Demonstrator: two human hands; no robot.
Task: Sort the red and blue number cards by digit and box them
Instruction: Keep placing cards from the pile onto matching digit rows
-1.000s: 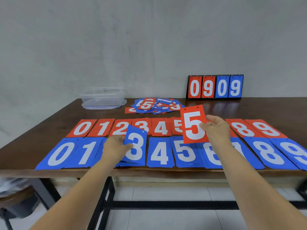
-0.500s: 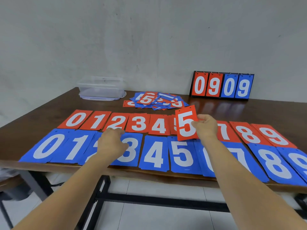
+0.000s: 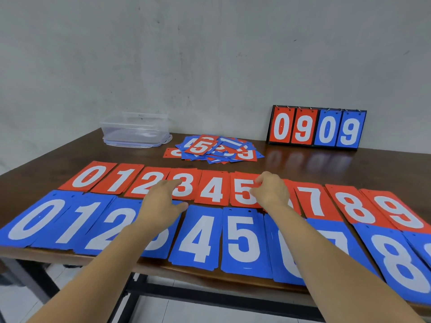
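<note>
Red 5 card (image 3: 241, 191) lowered flat (white digit): right hand (image 3: 271, 191) pinching, left hand (image 3: 161, 203) splayed.

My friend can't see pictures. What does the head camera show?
The right hand pinches a red rectangular 5 card in the red row on a dark wooden table; the open left hand reaches over the blue card row.

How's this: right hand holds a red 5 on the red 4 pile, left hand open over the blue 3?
No: the head view shows the right hand holding the red 5 on the red 5 pile; the left hand is open over the blue 3.
</note>
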